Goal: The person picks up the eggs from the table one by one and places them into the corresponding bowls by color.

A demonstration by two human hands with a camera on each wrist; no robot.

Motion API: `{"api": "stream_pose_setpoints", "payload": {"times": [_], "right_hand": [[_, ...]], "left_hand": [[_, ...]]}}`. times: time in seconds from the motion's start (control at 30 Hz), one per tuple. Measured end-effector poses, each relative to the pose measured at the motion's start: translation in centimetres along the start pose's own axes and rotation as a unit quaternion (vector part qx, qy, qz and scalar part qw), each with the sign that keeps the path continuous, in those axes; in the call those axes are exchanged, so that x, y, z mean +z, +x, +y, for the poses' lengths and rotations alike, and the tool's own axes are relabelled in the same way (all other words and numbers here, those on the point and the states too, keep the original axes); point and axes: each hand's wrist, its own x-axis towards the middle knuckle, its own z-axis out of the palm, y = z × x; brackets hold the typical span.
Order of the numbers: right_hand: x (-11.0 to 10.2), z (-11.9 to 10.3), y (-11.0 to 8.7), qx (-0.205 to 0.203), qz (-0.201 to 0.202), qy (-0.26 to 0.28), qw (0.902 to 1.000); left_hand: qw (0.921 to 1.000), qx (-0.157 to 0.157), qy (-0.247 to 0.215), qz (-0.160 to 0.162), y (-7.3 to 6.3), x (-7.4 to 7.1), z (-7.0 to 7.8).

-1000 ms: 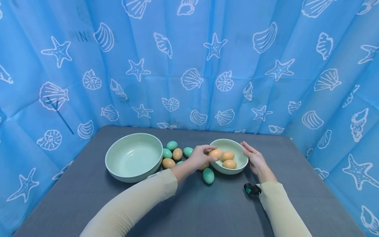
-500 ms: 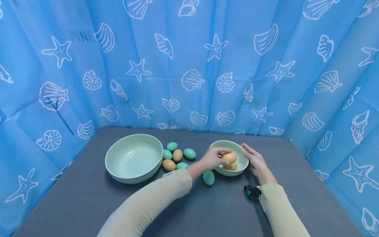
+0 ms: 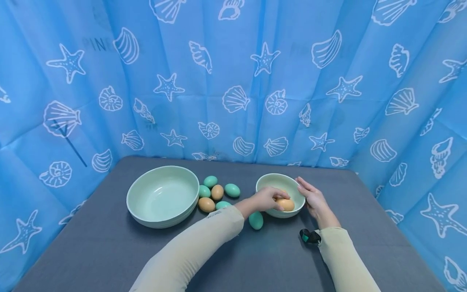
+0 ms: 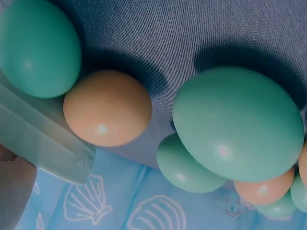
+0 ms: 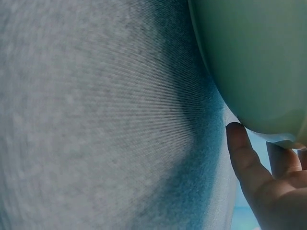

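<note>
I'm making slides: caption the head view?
Left hand holds an orange egg inside the smaller bowl; right hand touches its side.

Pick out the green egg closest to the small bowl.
The frontmost green egg, at the near left of the small bowl; the other green eggs lie farther left, toward the large bowl.

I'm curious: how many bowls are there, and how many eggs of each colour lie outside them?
Bowls, one large bowl and one small bowl: 2
Green eggs: 5
Brown eggs: 3, one of them visible only in the left wrist view
Total: 10
</note>
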Motion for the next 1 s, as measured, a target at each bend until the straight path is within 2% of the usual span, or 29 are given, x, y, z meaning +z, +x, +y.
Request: {"api": "stream_pose_setpoints", "payload": {"times": [0.2, 0.37, 0.5, 0.8, 1.0], "right_hand": [[0.0, -0.4, 0.2, 0.0, 0.0, -0.015, 0.9999], [0.0, -0.4, 0.1, 0.004, -0.004, -0.021, 0.9998], [0.0, 0.0, -0.1, 0.012, -0.004, -0.021, 0.9997], [-0.1, 0.7, -0.4, 0.008, -0.002, -0.02, 0.9998], [-0.2, 0.2, -0.2, 0.006, -0.006, -0.022, 0.9997]], "left_hand": [[0.9993, -0.031, -0.018, 0.005, 0.2, -0.1, 0.3], [0.9982, -0.054, -0.025, -0.011, 0.5, -0.2, 0.5], [0.998, -0.054, -0.011, -0.031, 0.5, -0.1, 0.4], [0.9942, -0.065, 0.07, -0.05, 0.7, 0.6, 0.3], [0.995, -0.073, 0.055, -0.039, 1.0, 0.4, 0.4]]}}
